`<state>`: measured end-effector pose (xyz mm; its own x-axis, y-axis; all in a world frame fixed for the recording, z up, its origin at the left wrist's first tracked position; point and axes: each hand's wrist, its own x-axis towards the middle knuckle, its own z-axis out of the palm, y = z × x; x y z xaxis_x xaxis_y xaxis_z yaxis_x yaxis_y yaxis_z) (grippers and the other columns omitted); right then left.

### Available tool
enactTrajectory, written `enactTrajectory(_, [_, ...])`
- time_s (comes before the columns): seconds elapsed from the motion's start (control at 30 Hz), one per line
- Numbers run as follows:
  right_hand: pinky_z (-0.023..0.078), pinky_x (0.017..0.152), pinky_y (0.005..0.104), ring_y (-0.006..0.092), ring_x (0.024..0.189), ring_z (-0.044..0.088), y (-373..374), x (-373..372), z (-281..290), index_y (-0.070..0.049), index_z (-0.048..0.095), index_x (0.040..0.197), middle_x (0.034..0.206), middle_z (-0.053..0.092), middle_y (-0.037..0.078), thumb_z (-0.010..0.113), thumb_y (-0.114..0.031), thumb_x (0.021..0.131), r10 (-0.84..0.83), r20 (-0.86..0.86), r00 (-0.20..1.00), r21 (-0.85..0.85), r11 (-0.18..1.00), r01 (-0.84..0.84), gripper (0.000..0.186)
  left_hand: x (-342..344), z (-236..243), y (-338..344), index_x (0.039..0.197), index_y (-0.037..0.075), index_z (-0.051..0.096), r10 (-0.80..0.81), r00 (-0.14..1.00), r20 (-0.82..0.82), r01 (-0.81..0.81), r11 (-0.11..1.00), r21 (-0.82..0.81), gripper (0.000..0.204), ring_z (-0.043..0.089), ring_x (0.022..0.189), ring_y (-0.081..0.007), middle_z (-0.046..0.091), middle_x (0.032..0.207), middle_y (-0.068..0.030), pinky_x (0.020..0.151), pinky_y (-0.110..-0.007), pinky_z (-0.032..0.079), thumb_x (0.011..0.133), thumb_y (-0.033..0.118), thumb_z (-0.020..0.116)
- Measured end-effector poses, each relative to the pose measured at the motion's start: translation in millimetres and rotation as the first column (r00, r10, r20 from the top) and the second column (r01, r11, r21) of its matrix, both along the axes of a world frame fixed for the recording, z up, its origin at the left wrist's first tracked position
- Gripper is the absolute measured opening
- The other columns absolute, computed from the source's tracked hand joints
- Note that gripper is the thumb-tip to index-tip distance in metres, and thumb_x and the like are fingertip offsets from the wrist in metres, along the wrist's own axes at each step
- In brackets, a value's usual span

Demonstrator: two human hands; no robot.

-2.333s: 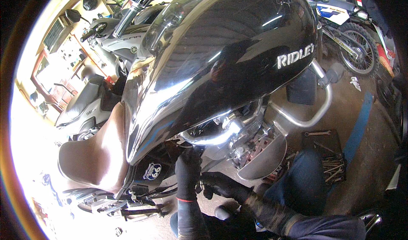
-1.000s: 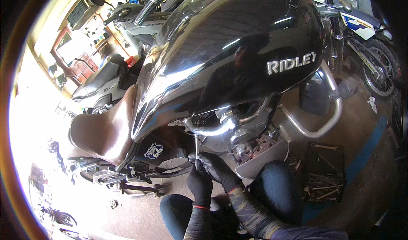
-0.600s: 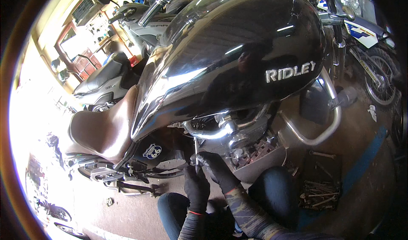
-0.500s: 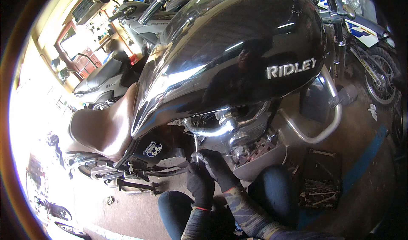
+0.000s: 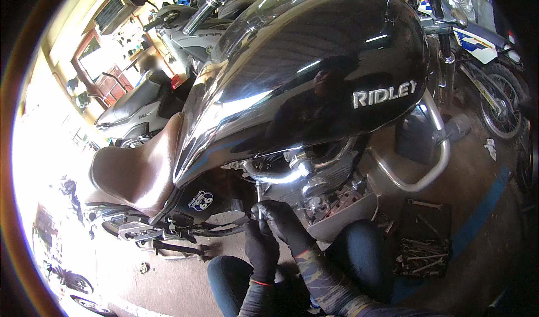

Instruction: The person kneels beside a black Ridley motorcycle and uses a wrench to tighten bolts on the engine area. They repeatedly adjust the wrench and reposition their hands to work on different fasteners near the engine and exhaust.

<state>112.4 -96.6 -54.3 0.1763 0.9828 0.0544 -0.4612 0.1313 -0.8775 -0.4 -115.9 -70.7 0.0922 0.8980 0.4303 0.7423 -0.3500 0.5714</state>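
Note:
A black motorcycle tank (image 5: 314,103) fills the upper middle, with a brown seat (image 5: 126,176) at its left. Below the chrome pipe (image 5: 281,175) a slim silver tool (image 5: 259,192) stands upward, its upper end at the engine area. My left hand (image 5: 261,248), in a black glove, is closed on the tool's lower part. My right hand (image 5: 286,227), also gloved, has curled fingers on the shaft just above and to the right of it. Both forearms rise from the lower edge between my bent knees. The tool's lower end is hidden in my fingers.
A dark tool tray (image 5: 412,221) with several wrenches lies at the right, near a curved metal crash bar (image 5: 398,179). Scooters (image 5: 135,103) stand behind left, a dirt bike (image 5: 477,47) at back right. A person (image 5: 147,61) is in the background. Bright glare washes out the left side.
Since the earliest frame my left hand has moved down from beside the pipe, exposing the silver shaft. The view has shifted. In the last half second my hands have barely moved.

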Motion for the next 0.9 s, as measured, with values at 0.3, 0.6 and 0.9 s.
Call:
enactTrajectory(0.3, [0.051, 0.077, 0.0308, 0.0142, 0.081, 0.064, 1, -2, 2, -0.001, 0.072, 0.104, 0.091, 0.071, 0.007, 0.053, -0.028, 0.102, -0.117, 0.217, 0.969, 0.064, 0.992, 0.106, 0.033, -2, 18, 10, 0.102, 0.011, 0.065, -0.159, 0.882, 0.444, 0.345, 0.859, -0.378, 0.033, 0.052, 0.053, -0.0141, 0.058, 0.066, -0.0006, 0.048, -0.03, 0.041, 0.103, 0.043, 0.055])
enactTrajectory(0.6, [0.053, 0.076, 0.0324, 0.0208, 0.083, 0.069, 8, -1, -10, -0.004, 0.072, 0.105, 0.091, 0.072, 0.011, 0.052, -0.019, 0.1, -0.233, 0.368, 0.9, 0.223, 0.962, 0.158, 0.026, 16, 20, 5, 0.105, 0.004, 0.056, 0.016, 0.999, 0.035, -0.011, 0.993, -0.118, 0.034, 0.066, 0.08, -0.0354, 0.064, 0.084, -0.0145, 0.063, -0.045, 0.048, 0.106, 0.038, 0.05])
enactTrajectory(0.9, [0.054, 0.07, 0.034, 0.0215, 0.074, 0.069, 4, 9, 7, -0.003, 0.071, 0.11, 0.088, 0.071, 0.012, 0.05, -0.02, 0.101, -0.151, 0.293, 0.944, 0.104, 0.987, 0.126, 0.029, -2, 3, 38, 0.09, 0.017, 0.06, 0.095, 0.478, 0.873, 0.709, 0.546, -0.447, 0.044, 0.054, 0.056, -0.0201, 0.056, 0.066, -0.0042, 0.049, -0.034, 0.039, 0.105, 0.054, 0.042])
